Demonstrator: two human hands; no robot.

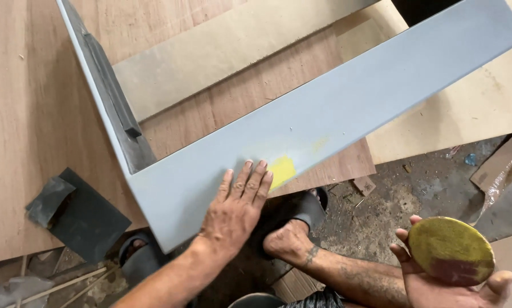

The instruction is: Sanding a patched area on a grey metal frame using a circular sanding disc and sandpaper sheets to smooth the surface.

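My left hand [236, 205] lies flat, fingers together, on a grey painted L-shaped board frame [347, 102], close to its corner. Just right of my fingertips is a yellow patch of filler [282, 170] on the grey surface. My right hand [444, 285], palm up at the lower right, holds a round yellow disc [451, 251] with a reddish smear along its lower edge. The frame rests on brown plywood sheets [33, 114].
Dark sheets of sandpaper [82, 214] lie on the plywood at the left. My feet in dark sandals [301, 219] stand on the dusty concrete floor below. Pale boards [484, 102] lie at the right, with cardboard and plastic scraps [501, 165] on the floor.
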